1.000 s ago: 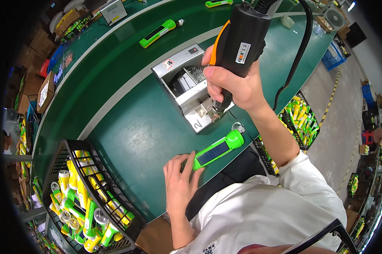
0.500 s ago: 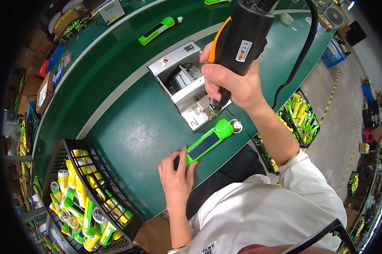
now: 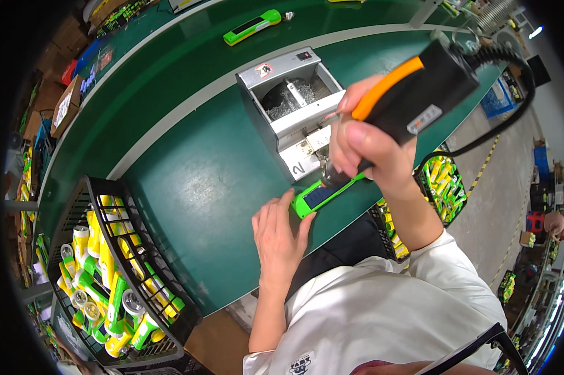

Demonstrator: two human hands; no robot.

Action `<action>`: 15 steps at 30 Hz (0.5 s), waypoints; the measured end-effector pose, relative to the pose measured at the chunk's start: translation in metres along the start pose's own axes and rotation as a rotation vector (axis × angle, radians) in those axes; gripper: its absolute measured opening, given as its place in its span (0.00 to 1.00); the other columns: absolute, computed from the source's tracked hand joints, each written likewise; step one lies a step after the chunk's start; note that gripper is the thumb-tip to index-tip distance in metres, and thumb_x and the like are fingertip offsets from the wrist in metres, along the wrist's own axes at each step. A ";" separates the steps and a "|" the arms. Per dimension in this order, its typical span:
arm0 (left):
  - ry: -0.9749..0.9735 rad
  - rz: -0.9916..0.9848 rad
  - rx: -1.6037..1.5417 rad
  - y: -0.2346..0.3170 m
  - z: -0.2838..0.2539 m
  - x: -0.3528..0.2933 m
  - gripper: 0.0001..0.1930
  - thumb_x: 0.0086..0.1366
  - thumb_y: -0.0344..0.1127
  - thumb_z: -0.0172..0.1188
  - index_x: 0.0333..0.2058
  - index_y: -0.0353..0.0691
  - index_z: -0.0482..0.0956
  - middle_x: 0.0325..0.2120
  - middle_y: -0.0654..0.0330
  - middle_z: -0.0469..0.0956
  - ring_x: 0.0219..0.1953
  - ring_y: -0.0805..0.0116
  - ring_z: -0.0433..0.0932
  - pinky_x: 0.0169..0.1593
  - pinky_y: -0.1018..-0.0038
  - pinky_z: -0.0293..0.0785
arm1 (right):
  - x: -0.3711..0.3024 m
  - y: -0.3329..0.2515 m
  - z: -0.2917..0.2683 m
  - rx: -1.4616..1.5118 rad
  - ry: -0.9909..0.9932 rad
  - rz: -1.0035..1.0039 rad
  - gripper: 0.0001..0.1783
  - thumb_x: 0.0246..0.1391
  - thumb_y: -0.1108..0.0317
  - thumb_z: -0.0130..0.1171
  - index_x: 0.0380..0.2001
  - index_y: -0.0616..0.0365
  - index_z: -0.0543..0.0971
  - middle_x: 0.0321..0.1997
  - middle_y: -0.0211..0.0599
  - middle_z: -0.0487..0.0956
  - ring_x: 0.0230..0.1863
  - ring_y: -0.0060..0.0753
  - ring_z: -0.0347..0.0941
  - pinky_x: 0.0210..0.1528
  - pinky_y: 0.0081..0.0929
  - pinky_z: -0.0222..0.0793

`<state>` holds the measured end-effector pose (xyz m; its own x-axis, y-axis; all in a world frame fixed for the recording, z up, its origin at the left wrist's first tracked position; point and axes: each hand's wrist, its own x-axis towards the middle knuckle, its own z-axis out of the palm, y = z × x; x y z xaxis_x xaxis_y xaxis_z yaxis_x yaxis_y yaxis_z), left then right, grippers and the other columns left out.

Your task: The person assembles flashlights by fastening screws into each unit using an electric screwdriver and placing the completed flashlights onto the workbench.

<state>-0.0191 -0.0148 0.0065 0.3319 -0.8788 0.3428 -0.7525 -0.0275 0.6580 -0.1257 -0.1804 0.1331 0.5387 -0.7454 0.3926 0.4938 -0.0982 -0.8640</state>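
A green flashlight (image 3: 308,206) with a dark solar panel lies on the green table. My left hand (image 3: 279,240) pinches its near end between thumb and fingers. My right hand (image 3: 379,144) is wrapped round a black electric screwdriver (image 3: 441,94) with an orange lever, held tilted. The screwdriver's nose is down at the flashlight's body; whether its bit touches is hidden. My right hand and the tool cover the flashlight's head. Just beyond stands a grey screw feeder (image 3: 271,127) with loose screws in its open hopper.
At the left, a black crate (image 3: 191,306) holds several green and yellow flashlights. Another flashlight (image 3: 254,27) lies at the table's far side. The screwdriver's cable (image 3: 504,128) loops down at the right. Crates of flashlights (image 3: 443,187) stand beyond the table's right edge.
My right hand has brought the screwdriver from the feeder's front down to the flashlight, tilting it more. In the picture, the feeder, flashlight and left hand have shifted right as the view moved.
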 end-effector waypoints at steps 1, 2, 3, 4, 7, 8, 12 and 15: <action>0.008 0.009 -0.015 -0.001 0.002 0.000 0.31 0.56 0.35 0.75 0.57 0.35 0.74 0.40 0.54 0.80 0.46 0.54 0.77 0.52 0.61 0.68 | -0.007 0.003 0.002 0.006 0.012 0.016 0.13 0.56 0.78 0.61 0.44 0.69 0.73 0.21 0.31 0.73 0.14 0.19 0.67 0.19 0.21 0.65; 0.008 0.005 -0.019 -0.001 0.002 0.000 0.31 0.56 0.35 0.75 0.57 0.35 0.74 0.40 0.54 0.80 0.46 0.54 0.77 0.52 0.61 0.68 | -0.011 0.005 0.004 -0.057 -0.042 0.001 0.14 0.58 0.76 0.59 0.45 0.67 0.69 0.19 0.32 0.70 0.13 0.22 0.65 0.18 0.24 0.64; -0.004 -0.006 -0.024 -0.001 0.001 -0.001 0.32 0.56 0.35 0.76 0.58 0.35 0.74 0.42 0.55 0.81 0.47 0.54 0.78 0.53 0.61 0.68 | -0.013 0.009 0.007 -0.116 -0.096 -0.015 0.15 0.60 0.75 0.56 0.47 0.64 0.65 0.17 0.34 0.67 0.11 0.24 0.63 0.17 0.26 0.64; -0.016 -0.017 -0.029 0.000 0.000 -0.001 0.33 0.55 0.35 0.76 0.59 0.35 0.73 0.44 0.55 0.81 0.48 0.55 0.78 0.54 0.61 0.68 | -0.016 0.013 0.010 -0.115 -0.098 -0.011 0.15 0.60 0.75 0.56 0.47 0.64 0.65 0.17 0.34 0.67 0.11 0.24 0.63 0.17 0.26 0.64; -0.034 -0.075 -0.043 0.002 -0.002 -0.001 0.35 0.56 0.35 0.76 0.61 0.34 0.71 0.44 0.56 0.82 0.49 0.56 0.78 0.55 0.62 0.68 | -0.020 0.025 0.015 -0.089 -0.136 0.002 0.15 0.60 0.77 0.57 0.46 0.62 0.65 0.18 0.34 0.67 0.13 0.24 0.64 0.18 0.26 0.64; -0.033 -0.078 -0.042 0.002 -0.001 -0.001 0.35 0.56 0.35 0.76 0.61 0.34 0.71 0.44 0.56 0.82 0.49 0.56 0.78 0.55 0.62 0.68 | -0.019 0.029 0.015 -0.141 -0.158 -0.021 0.15 0.60 0.78 0.56 0.47 0.62 0.65 0.18 0.33 0.67 0.13 0.24 0.64 0.18 0.26 0.65; -0.009 -0.079 -0.064 -0.001 0.001 -0.003 0.37 0.55 0.35 0.76 0.62 0.32 0.70 0.44 0.57 0.83 0.49 0.56 0.78 0.55 0.62 0.68 | -0.022 0.040 0.016 -0.164 -0.152 -0.013 0.15 0.60 0.78 0.56 0.47 0.61 0.65 0.18 0.33 0.68 0.14 0.24 0.64 0.19 0.27 0.65; 0.009 -0.073 -0.082 -0.003 0.000 -0.002 0.38 0.55 0.35 0.76 0.62 0.32 0.70 0.44 0.57 0.83 0.49 0.57 0.78 0.55 0.62 0.68 | -0.022 0.040 0.020 -0.115 -0.137 0.044 0.15 0.60 0.78 0.57 0.47 0.61 0.65 0.19 0.33 0.68 0.15 0.25 0.64 0.19 0.27 0.66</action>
<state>-0.0173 -0.0132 0.0043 0.3896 -0.8717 0.2973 -0.6772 -0.0523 0.7340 -0.1044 -0.1548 0.0957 0.6501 -0.6545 0.3860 0.3903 -0.1482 -0.9087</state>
